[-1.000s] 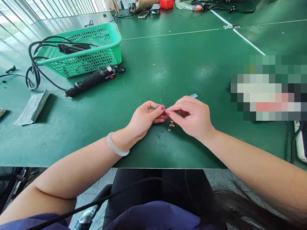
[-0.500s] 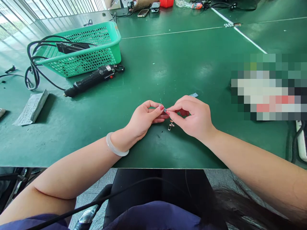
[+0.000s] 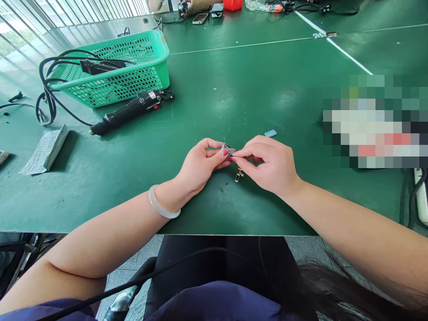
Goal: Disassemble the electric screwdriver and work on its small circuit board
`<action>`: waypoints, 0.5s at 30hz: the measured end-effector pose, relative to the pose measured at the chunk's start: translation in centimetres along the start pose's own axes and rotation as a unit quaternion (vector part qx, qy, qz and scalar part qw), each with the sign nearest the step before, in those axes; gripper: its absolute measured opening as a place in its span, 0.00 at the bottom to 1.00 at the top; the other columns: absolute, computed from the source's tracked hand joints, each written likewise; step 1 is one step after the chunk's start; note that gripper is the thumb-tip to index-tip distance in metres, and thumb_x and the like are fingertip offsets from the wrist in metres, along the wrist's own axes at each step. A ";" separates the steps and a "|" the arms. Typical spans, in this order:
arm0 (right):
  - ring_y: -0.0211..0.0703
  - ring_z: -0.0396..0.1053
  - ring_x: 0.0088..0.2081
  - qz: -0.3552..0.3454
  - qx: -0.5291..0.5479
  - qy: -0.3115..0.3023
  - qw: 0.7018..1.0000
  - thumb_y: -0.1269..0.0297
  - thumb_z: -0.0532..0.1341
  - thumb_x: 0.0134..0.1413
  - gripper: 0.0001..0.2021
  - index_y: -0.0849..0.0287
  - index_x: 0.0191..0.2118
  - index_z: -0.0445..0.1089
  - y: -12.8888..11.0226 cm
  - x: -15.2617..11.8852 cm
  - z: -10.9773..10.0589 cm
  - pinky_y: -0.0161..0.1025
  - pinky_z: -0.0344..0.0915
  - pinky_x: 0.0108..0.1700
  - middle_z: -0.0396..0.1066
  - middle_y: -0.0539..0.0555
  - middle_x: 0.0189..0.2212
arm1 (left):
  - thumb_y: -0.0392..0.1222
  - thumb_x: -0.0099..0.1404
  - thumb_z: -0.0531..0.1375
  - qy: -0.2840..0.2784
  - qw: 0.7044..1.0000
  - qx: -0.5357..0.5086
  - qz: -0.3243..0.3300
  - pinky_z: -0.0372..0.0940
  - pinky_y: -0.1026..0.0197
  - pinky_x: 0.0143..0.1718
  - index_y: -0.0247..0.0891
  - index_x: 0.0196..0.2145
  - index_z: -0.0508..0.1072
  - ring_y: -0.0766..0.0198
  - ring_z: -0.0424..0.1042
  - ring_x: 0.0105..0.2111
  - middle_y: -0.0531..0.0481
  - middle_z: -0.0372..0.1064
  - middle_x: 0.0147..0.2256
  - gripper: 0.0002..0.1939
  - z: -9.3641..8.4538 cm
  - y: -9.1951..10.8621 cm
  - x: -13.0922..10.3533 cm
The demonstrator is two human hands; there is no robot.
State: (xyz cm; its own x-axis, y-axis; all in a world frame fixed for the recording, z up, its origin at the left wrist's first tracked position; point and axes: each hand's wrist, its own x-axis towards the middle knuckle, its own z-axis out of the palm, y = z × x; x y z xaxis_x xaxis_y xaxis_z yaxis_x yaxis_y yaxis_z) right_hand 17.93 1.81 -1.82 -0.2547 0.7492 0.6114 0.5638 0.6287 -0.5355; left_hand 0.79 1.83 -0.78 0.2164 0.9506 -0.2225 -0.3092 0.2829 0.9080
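Between thumb and fingers, my left hand (image 3: 204, 161) grips a small grey-blue part (image 3: 227, 148), mostly covered by the fingertips. My right hand (image 3: 269, 159) meets it from the right, thumb and forefinger pinched at the part's edge. Whatever sits in that right pinch is too small to make out. Just below the fingertips, several tiny metal and copper-coloured pieces (image 3: 238, 175) lie on the green table (image 3: 214, 205). A flat light-blue piece (image 3: 270, 133) rests beyond my right hand.
A black electric screwdriver (image 3: 132, 111) lies before a green plastic basket (image 3: 113, 82) with looped cable. A wrapped packet (image 3: 45, 150) is at left, a phone (image 3: 200, 18) at the far edge. A blurred patch hides the right side; a white power strip (image 3: 421, 198) stands below it.
More of the grey-blue part now shows above my left thumb, as if turned in the fingers. My right hand has shifted slightly down, uncovering the flat light-blue piece.
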 end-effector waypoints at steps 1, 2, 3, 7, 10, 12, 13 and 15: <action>0.36 0.63 0.24 0.003 -0.001 -0.001 1.000 0.65 0.62 0.54 0.06 0.54 0.28 0.75 0.0 0.0 0.0 0.38 0.61 0.26 0.73 0.51 0.26 | 0.33 0.60 0.65 -0.001 1.000 -0.003 0.003 0.70 0.65 0.40 0.35 0.33 0.65 0.72 0.76 0.30 0.52 0.77 0.30 0.09 0.0 -0.1 0.0; 0.36 0.63 0.24 0.005 0.000 -0.001 1.000 0.65 0.62 0.54 0.06 0.54 0.28 0.75 0.0 0.0 0.0 0.38 0.61 0.26 0.73 0.51 0.27 | 0.33 0.60 0.66 -0.002 1.000 -0.005 0.006 0.70 0.65 0.41 0.35 0.33 0.65 0.71 0.76 0.31 0.52 0.77 0.30 0.10 -0.1 -0.1 0.0; 0.36 0.63 0.24 0.009 0.002 -0.002 1.000 0.65 0.62 0.54 0.06 0.54 0.28 0.75 0.0 0.0 0.0 0.38 0.61 0.26 0.73 0.51 0.27 | 0.34 0.59 0.66 -0.004 1.000 -0.007 0.009 0.69 0.64 0.41 0.35 0.33 0.65 0.71 0.76 0.32 0.52 0.77 0.30 0.11 -0.1 -0.2 0.1; 0.34 0.61 0.23 0.027 0.032 -0.003 0.999 0.66 0.64 0.53 0.04 0.55 0.29 0.75 0.1 0.1 0.1 0.37 0.60 0.26 0.72 0.50 0.27 | 0.34 0.57 0.68 -0.022 0.999 -0.018 0.021 0.69 0.63 0.42 0.35 0.33 0.65 0.71 0.76 0.32 0.54 0.77 0.31 0.13 -0.3 -0.4 0.2; 0.33 0.58 0.22 0.048 0.040 -0.007 0.998 0.67 0.66 0.50 0.03 0.55 0.33 0.76 0.1 0.2 0.0 0.36 0.59 0.26 0.68 0.48 0.25 | 0.37 0.55 0.70 -0.035 0.999 -0.015 0.035 0.69 0.63 0.43 0.35 0.33 0.66 0.71 0.75 0.31 0.54 0.76 0.30 0.15 -0.6 -0.5 0.3; 0.33 0.57 0.22 0.061 0.039 -0.010 0.997 0.67 0.66 0.49 0.05 0.55 0.35 0.76 0.1 0.2 -0.1 0.36 0.59 0.26 0.66 0.47 0.25 | 0.38 0.54 0.71 -0.044 0.998 -0.009 0.043 0.69 0.63 0.42 0.35 0.34 0.66 0.71 0.75 0.30 0.53 0.76 0.29 0.17 -0.7 -0.5 0.4; 0.33 0.57 0.22 0.064 0.039 -0.011 0.997 0.67 0.66 0.50 0.06 0.54 0.36 0.76 0.2 0.3 -0.1 0.36 0.59 0.27 0.66 0.47 0.25 | 0.38 0.53 0.71 -0.048 0.998 -0.009 0.047 0.68 0.63 0.41 0.35 0.35 0.66 0.71 0.75 0.30 0.53 0.77 0.29 0.18 -0.7 -0.5 0.4; 0.34 0.57 0.23 0.066 0.036 -0.013 0.997 0.66 0.66 0.50 0.06 0.54 0.36 0.76 0.2 0.3 -0.3 0.36 0.59 0.27 0.66 0.47 0.25 | 0.37 0.51 0.72 -0.055 0.997 -0.009 0.054 0.68 0.64 0.41 0.35 0.35 0.66 0.71 0.75 0.30 0.52 0.77 0.29 0.19 -0.7 -0.5 0.4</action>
State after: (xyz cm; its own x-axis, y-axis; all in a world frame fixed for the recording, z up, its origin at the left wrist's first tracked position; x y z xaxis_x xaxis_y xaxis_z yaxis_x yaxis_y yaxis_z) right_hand 18.23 2.09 -1.60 -0.2024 0.8309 0.5184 0.5366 0.5369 -0.6510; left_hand 0.35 2.16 -1.61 0.2803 0.9563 -0.0833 -0.3526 0.1833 0.9177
